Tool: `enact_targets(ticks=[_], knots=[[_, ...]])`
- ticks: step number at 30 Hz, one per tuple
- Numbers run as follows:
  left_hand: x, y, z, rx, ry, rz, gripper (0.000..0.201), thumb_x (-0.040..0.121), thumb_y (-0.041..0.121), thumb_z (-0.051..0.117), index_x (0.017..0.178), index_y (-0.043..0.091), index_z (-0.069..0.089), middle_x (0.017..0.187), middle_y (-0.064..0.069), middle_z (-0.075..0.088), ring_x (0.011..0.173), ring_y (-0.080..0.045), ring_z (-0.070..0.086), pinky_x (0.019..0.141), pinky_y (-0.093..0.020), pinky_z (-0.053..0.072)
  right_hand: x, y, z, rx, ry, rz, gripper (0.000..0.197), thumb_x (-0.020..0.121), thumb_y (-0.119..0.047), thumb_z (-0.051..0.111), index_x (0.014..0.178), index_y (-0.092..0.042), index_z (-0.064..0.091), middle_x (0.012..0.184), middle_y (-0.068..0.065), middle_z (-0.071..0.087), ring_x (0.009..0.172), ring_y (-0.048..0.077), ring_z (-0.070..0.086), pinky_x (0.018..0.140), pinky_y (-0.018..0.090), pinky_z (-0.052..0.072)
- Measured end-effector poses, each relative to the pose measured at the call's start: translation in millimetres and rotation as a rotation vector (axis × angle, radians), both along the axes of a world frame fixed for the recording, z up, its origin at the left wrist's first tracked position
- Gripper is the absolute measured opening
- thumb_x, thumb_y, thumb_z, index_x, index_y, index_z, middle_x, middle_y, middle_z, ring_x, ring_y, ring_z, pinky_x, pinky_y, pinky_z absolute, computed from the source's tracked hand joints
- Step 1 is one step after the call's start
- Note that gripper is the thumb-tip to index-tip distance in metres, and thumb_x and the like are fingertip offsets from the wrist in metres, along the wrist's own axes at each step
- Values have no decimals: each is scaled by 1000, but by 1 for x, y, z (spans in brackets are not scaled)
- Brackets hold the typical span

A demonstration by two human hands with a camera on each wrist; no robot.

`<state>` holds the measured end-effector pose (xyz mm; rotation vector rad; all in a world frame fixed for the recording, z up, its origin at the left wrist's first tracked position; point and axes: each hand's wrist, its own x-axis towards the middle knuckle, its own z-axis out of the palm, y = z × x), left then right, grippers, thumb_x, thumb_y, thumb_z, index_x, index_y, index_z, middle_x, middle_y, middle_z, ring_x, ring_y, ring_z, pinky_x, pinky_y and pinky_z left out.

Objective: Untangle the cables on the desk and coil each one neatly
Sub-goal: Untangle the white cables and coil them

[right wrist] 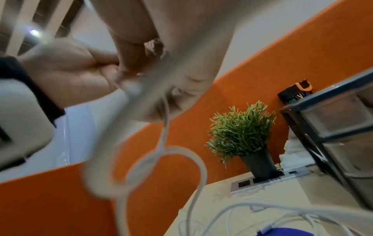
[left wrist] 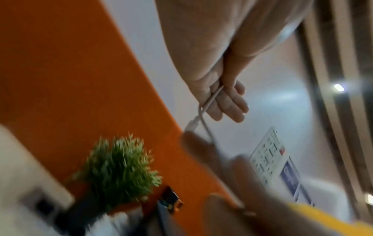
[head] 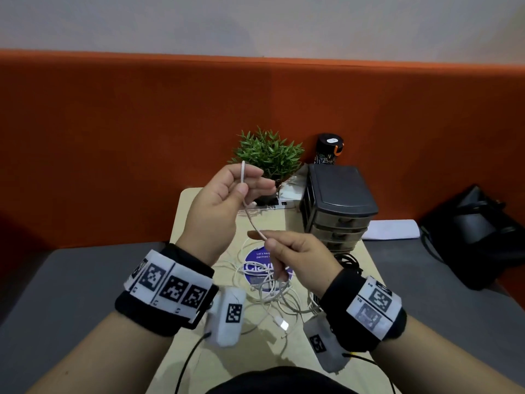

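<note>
A thin white cable [head: 250, 216] runs taut between both raised hands above the desk. My left hand [head: 241, 186] pinches its end between thumb and forefinger, the plug tip sticking up past the fingers [left wrist: 232, 102]. My right hand [head: 270, 243] pinches the same cable lower down, and the rest hangs into a tangle of white cables [head: 272, 291] on the beige desk [head: 196, 359]. The right wrist view shows loops of white cable [right wrist: 167, 161] dangling blurred below the hand, with more cable heaped on the desk [right wrist: 262, 212].
A potted green plant [head: 268, 155] stands at the back of the desk, beside a black drawer unit [head: 338, 200] and a dark patterned can [head: 328, 149]. An orange partition [head: 113, 137] runs behind. A black bag [head: 477, 231] lies at the right, and a round blue sticker [head: 257, 258] sits under the tangle.
</note>
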<state>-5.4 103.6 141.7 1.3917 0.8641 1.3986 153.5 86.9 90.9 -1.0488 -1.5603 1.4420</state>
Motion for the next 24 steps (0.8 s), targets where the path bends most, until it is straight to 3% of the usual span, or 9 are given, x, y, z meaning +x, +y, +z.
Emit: enact_targets(ticks=[3, 6, 10, 14, 17, 19, 20, 22, 24], knots=[[-5, 4, -10, 80, 431, 53, 30, 98, 1, 38, 114, 17, 58, 101, 2, 70, 97, -2, 64, 87, -10, 43, 4, 4, 9, 62, 40, -23, 12, 86, -14, 63, 87, -20, 73, 60, 12, 52, 47, 20, 41, 44, 20, 39], [-4, 2, -18, 11, 525, -79, 34, 97, 1, 42, 113, 26, 59, 89, 7, 67, 81, 1, 61, 77, -7, 42, 10, 12, 20, 134, 86, -68, 10, 82, -24, 68, 74, -18, 67, 55, 17, 47, 43, 14, 37, 43, 21, 32], [-2, -6, -19, -96, 312, -247, 29, 97, 12, 39, 110, 19, 63, 71, 1, 60, 59, -11, 47, 62, -17, 41, 18, 20, 37, 204, 125, -127, 11, 78, -28, 66, 69, -20, 64, 58, 11, 50, 40, 5, 32, 41, 16, 27], [-3, -12, -14, -144, 183, -441, 34, 94, 20, 37, 114, 11, 62, 66, 4, 55, 56, -10, 40, 63, -20, 39, 19, 32, 40, 324, 82, -232, 14, 80, -33, 67, 67, -28, 64, 58, -8, 52, 46, 1, 38, 47, 14, 31], [0, -10, -10, -154, 5, -466, 31, 94, 17, 39, 109, 11, 65, 63, 4, 49, 52, -9, 36, 66, -34, 41, 14, 36, 35, 237, 209, -213, 9, 86, -25, 60, 78, -22, 64, 55, -9, 47, 43, 6, 32, 41, 20, 25], [1, -9, -6, -153, -181, -457, 32, 92, 13, 39, 110, 10, 65, 64, 0, 51, 51, -10, 38, 59, -25, 40, 7, 35, 27, 160, 199, -200, 15, 94, -12, 52, 89, -15, 66, 55, -6, 45, 42, 8, 32, 39, 19, 25], [1, -8, -4, -146, -255, -450, 33, 92, 10, 38, 115, 7, 62, 66, -2, 53, 52, -10, 42, 58, -22, 40, 4, 33, 20, 135, 159, -185, 23, 96, -9, 48, 90, -20, 68, 55, -6, 45, 41, 8, 34, 38, 19, 27], [-1, -7, 1, -114, -326, -429, 36, 91, 6, 35, 124, 4, 52, 73, -3, 61, 59, -12, 54, 65, -22, 47, 0, 28, 4, 106, 15, -132, 33, 98, -9, 46, 83, -30, 67, 54, -7, 47, 41, 9, 37, 39, 20, 31], [-5, -4, 5, -89, -335, -353, 37, 93, 4, 34, 127, 8, 48, 82, -2, 67, 72, -13, 63, 76, -24, 52, -4, 19, -10, 69, -129, -38, 31, 99, -12, 46, 85, -31, 67, 53, -5, 46, 43, 8, 37, 42, 20, 32]])
